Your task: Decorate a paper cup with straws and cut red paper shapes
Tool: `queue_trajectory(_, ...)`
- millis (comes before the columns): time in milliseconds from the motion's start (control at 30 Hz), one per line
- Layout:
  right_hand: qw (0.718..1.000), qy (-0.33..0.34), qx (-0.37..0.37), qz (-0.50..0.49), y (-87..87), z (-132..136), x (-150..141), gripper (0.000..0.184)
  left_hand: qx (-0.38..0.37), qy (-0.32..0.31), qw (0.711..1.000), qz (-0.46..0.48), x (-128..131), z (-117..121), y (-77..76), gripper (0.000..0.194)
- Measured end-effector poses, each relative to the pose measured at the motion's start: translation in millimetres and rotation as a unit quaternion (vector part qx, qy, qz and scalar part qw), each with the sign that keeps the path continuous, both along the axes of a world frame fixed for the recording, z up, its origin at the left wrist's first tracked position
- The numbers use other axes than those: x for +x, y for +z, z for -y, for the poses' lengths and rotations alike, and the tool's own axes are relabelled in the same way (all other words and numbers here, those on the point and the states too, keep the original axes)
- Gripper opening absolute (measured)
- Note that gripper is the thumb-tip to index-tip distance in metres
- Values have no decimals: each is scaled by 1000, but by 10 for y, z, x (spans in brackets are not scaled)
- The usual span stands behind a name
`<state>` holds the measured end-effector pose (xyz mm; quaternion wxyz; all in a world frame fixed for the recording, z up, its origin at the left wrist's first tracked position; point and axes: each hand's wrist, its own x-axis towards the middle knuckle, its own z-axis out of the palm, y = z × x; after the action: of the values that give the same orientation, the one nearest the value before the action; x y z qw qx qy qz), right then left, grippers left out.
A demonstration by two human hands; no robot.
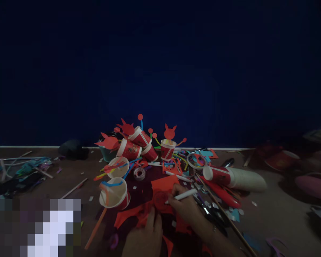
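My right hand (184,210) is closed round a white marker pen (186,194), its tip down at red paper (164,183). Under the tip is a round red shape (160,200); whether it is a drawn outline or a separate disc I cannot tell. My left hand (146,235) lies with fingers stretched out on the paper, just below that shape. Cut red scraps (127,215) spread around both hands. To the left stand paper cups (127,200) with bent coloured strips in them, near a roll of tape (139,173).
Red paper cups (168,150) with eared paper heads and strip arms stand or lie at the back. On the right are a stack of cups (238,178), black-handled scissors (212,214) and a long stick (227,217). A blue wall (160,71) rises behind. The lower left is pixelated.
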<state>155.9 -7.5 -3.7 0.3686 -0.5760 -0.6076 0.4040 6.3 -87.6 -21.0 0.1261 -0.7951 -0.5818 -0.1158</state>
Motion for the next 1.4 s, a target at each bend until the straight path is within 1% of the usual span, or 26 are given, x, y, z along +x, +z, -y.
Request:
queue_trajectory(133,1000,-12,8,-14,2,-1,-2,18,2,4,1000,23,4,1,25,29)
queue_trajectory(300,1000,10,-4,-8,-7,10,-6,20,-1,2,1000,18,-2,0,33,28)
queue_trajectory(400,1000,15,3,1,7,14,-7,22,6,-1,1000,17,-8,2,31,27)
queue_trajectory(567,999,17,-14,-38,57,32,-5,23,12,11,1000,13,8,7,-6,27)
queue_trajectory(700,999,33,22,-20,85,61,-15,15,18,20,999,18,25,3,-24,32)
queue_trajectory(767,999,47,16,-13,87,68,-20,13,22,16,1000,11,25,0,-17,30)
queue_trajectory(933,999,37,10,6,56,63,-25,15,18,16,1000,9,19,2,19,26)
queue_trajectory(1033,999,46,7,12,27,58,-21,16,10,20,1000,4,19,6,30,25)
queue_trajectory(1233,998,55,7,15,36,61,-25,15,6,14,1000,-12,17,1,24,27)
queue_trajectory(1400,998,60,6,22,17,57,-25,13,9,12,1000,-13,12,-9,55,27)
